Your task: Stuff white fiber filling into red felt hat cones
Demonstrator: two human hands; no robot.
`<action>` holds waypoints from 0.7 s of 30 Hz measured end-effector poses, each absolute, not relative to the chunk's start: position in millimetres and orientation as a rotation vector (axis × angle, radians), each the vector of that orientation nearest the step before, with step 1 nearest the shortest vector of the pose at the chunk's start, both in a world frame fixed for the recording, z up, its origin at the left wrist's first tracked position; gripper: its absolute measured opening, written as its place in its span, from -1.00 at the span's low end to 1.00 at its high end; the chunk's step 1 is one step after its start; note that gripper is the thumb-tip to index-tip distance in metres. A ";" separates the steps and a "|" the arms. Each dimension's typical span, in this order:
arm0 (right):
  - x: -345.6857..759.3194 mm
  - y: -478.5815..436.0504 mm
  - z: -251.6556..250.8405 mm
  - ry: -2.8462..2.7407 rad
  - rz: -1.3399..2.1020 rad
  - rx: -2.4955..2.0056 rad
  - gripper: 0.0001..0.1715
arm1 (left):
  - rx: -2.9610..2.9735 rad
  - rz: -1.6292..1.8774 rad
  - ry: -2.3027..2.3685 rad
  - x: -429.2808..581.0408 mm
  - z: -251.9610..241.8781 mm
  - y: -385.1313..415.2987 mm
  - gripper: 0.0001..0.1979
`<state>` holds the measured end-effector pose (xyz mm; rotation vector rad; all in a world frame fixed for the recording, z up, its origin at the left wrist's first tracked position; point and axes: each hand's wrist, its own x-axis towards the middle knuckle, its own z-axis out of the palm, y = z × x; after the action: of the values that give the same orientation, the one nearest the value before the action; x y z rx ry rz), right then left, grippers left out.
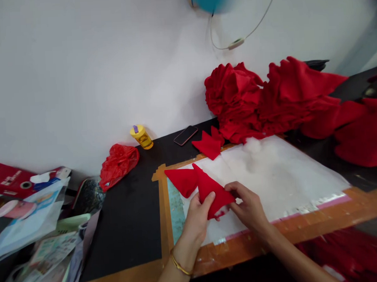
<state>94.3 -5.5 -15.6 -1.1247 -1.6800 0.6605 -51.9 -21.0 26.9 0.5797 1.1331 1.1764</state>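
My left hand [197, 216] grips a red pointed felt piece [210, 188], its thumb lying on the front. On the piece's right edge, the fingers of my right hand [249, 207] are closed. A bit of white stuffing shows at its lower opening, between my hands. Just left of it another red pointed piece [181, 181] lies on the white sheet [282, 182]. Farther back sits a small red felt piece with pointed corners [208, 146]. A tuft of white stuffing [252, 146] rests at the sheet's far edge.
Big heaps of red felt pieces [237, 98] stand at the back right. Against the wall are a phone [186, 135], a yellow-lidded cup [142, 138] and a red plastic bag [118, 163]. Papers and a red box [10, 179] crowd the left. A cord [236, 43] hangs above.
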 end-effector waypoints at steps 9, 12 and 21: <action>103.9 -23.9 -3.1 -1.786 0.220 -1.001 -0.77 | 0.368 1.216 1.115 -64.1 24.0 -11.1 -0.51; 89.0 -29.7 -7.3 -1.867 0.231 -1.017 -0.74 | 0.340 1.247 1.074 -54.8 21.8 -13.9 -0.54; 89.8 -43.0 -6.7 -1.226 1.307 -1.152 -0.66 | 0.577 1.369 1.050 -48.6 14.9 -22.6 -0.53</action>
<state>89.8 -43.0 -6.7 -1.1516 -1.2263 1.3070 -48.6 -22.6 14.9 0.5766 1.0498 1.3689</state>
